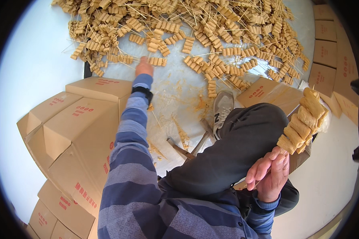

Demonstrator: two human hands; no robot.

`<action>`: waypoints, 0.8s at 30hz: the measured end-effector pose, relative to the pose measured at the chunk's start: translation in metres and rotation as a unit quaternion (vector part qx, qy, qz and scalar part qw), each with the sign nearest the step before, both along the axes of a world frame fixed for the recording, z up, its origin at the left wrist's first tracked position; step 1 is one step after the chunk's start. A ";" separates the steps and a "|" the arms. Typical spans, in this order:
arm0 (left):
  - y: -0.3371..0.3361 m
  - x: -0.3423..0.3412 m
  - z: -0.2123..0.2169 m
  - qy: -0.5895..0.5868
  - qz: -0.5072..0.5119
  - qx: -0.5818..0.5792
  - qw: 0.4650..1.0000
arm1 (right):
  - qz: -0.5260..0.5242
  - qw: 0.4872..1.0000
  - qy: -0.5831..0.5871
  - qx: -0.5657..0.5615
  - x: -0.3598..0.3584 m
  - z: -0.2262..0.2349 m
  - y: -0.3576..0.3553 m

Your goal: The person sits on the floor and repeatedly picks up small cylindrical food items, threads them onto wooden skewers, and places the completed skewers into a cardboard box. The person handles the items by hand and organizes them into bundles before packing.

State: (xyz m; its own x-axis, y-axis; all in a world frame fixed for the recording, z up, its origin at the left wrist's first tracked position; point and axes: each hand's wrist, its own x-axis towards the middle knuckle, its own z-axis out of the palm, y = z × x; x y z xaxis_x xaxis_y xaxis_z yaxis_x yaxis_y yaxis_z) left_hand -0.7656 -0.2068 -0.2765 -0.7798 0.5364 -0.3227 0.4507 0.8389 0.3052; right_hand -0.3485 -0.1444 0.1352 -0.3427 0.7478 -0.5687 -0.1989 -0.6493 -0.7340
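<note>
Meanwhile, left hand reaching skewer pile edge, grip unclear, right hand grasping skewer bundle.

Bright, even daylight washes out the pale floor at the left and lower right of the frame, shadows stay soft, and fisheye bending with a black vignette rings the edges.

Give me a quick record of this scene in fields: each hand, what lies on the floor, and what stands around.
left hand: stretched forward, touching a skewer at the edge of the heap of tan skewers
right hand: closed on a bunch of skewers, held upright by the knee
floor sheet: pale, strewn with crumbs
cardboard boxes: at the person's left, more at far right
shoe: grey, on the sheet
</note>
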 end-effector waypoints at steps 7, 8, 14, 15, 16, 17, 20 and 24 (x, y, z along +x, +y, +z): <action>-0.008 -0.062 -0.007 0.030 -0.102 -0.115 0.988 | 0.028 0.998 -0.026 0.047 -0.016 -0.001 0.000; -0.003 -0.063 -0.012 0.024 -0.119 -0.146 0.982 | 0.029 0.998 -0.024 0.046 -0.018 -0.001 0.001; 0.022 -0.059 0.001 0.041 -0.226 -0.173 0.958 | 0.018 0.999 -0.003 0.037 -0.022 -0.004 0.008; 0.024 -0.055 0.010 0.049 -0.240 -0.159 0.956 | 0.000 1.000 -0.004 0.015 -0.022 -0.004 0.007; 0.027 -0.049 0.022 0.056 -0.241 -0.155 0.956 | -0.005 1.000 -0.006 0.001 -0.022 -0.004 0.007; 0.030 -0.043 0.036 0.064 -0.238 -0.151 0.957 | -0.011 1.000 -0.013 -0.001 -0.022 -0.004 0.006; 0.045 -0.022 0.094 -0.021 -0.199 -0.076 0.977 | -0.025 0.999 -0.022 -0.011 -0.017 -0.002 0.003; 0.049 0.034 0.208 -0.492 -0.040 0.117 0.862 | -0.039 0.999 -0.014 0.018 -0.006 0.002 -0.012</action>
